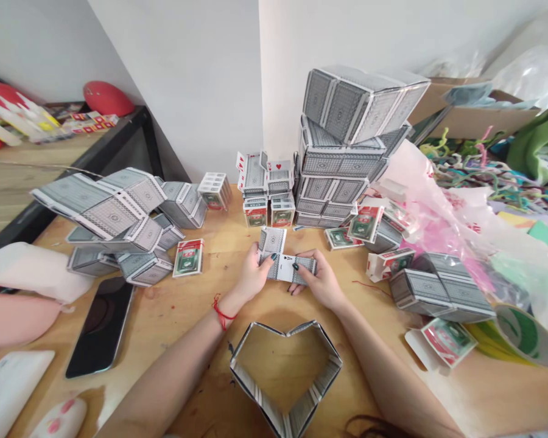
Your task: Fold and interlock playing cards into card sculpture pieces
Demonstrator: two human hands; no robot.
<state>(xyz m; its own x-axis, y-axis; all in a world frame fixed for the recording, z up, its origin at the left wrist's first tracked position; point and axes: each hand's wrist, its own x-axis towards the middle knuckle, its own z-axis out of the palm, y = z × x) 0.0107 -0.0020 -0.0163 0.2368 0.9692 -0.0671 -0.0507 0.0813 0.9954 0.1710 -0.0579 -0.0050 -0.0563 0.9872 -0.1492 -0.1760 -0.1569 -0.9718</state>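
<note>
My left hand point(254, 275) and my right hand point(318, 277) are above the middle of the wooden table, thumbs pressing on playing cards point(285, 268). These cards join in an angled strip, with grey patterned backs and a white ace face showing between my thumbs. The left hand grips the bent end, where part of the strip points away from me; the right hand grips the other end. Between my forearms stands a heart-shaped card frame point(320, 384), hollow inside. Just beyond my hands are upright card boxes point(256, 214) with loose cards on top.
A tall stack of card blocks point(333, 159) rises at the back right. More card blocks point(114, 213) are piled at left, near a phone point(101, 328). Opened card packs point(448, 342), a yellow tape roll point(525, 334) and pink plastic bags point(438, 201) occupy the right side.
</note>
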